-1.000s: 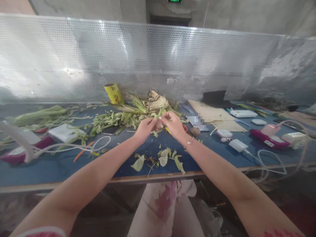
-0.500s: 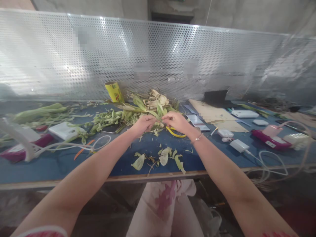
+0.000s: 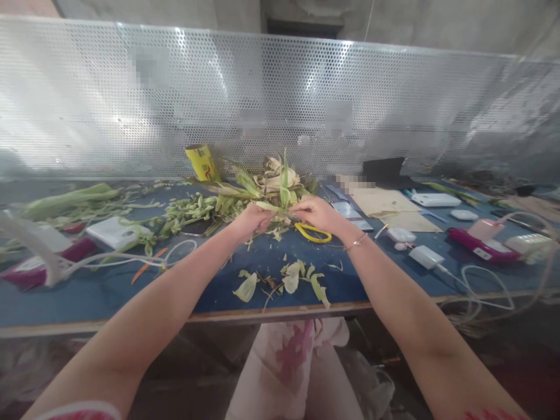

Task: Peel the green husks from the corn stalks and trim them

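So, both hands are out over the blue table top [image 3: 100, 294], and they're pinched onto the same leaf strip [image 3: 276, 208]. My left hand [image 3: 252, 220] has its fingers curled shut on the left end. My right hand [image 3: 315, 213] is closed on the right end. The strip runs between them just above the table, right in front of the leaf pile [image 3: 227, 204]. One leaf blade [image 3: 285, 175] sticks straight up behind my knuckles; can't tell if it's joined to what I'm holding.

The surface is a mess, honestly. Yellow scissors [image 3: 313, 234] lie flat just beside my right wrist. A few leaf scraps [image 3: 286, 281] sit near the front, close to the wooden edge [image 3: 262, 318]. Off to the left there's a white box [image 3: 112, 232], a looping white cable [image 3: 175, 255] and an orange strip [image 3: 146, 265], plus more long greens [image 3: 65, 201] further out. On the right there's a white charger [image 3: 422, 256] with its cord [image 3: 483, 286] trailing off the edge, a magenta gadget [image 3: 475, 246] and a sheet of cardboard [image 3: 385, 204].

A yellow cup [image 3: 202, 163] leans against the perforated metal panel [image 3: 280, 99], which runs along the whole back of the table and glares with reflections. Above it is bare concrete wall [image 3: 415, 26] with a dark opening [image 3: 301, 26].
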Demonstrator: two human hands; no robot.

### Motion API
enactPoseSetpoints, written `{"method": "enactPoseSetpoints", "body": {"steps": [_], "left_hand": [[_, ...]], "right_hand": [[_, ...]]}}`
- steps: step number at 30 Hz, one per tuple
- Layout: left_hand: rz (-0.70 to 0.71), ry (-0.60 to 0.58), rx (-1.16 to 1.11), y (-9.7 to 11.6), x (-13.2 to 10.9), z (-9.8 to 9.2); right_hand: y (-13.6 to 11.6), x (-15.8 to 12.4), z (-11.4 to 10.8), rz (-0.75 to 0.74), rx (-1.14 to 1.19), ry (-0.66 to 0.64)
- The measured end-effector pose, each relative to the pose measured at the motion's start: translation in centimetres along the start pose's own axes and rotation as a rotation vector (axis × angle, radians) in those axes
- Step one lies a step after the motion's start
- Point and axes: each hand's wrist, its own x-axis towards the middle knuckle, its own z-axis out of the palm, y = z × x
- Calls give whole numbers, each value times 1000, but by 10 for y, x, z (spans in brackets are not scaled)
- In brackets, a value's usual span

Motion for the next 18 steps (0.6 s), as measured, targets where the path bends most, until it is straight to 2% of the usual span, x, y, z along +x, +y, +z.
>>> {"method": "enactPoseSetpoints", "body": {"steps": [6,11,15,18], "left_hand": [[-2,-8,-19,3,-3,2],[-17,2,-8,-1,-1,1],[-77,-44,26,-4,0,3],[-44,-79,88,-6,0,4]], "right_hand": [[-6,-3,-6,39,-2,-17],[4,-1,0,27,19,-25],[6,0,9,37,137,90],[0,1,15,71,187,176]]}}
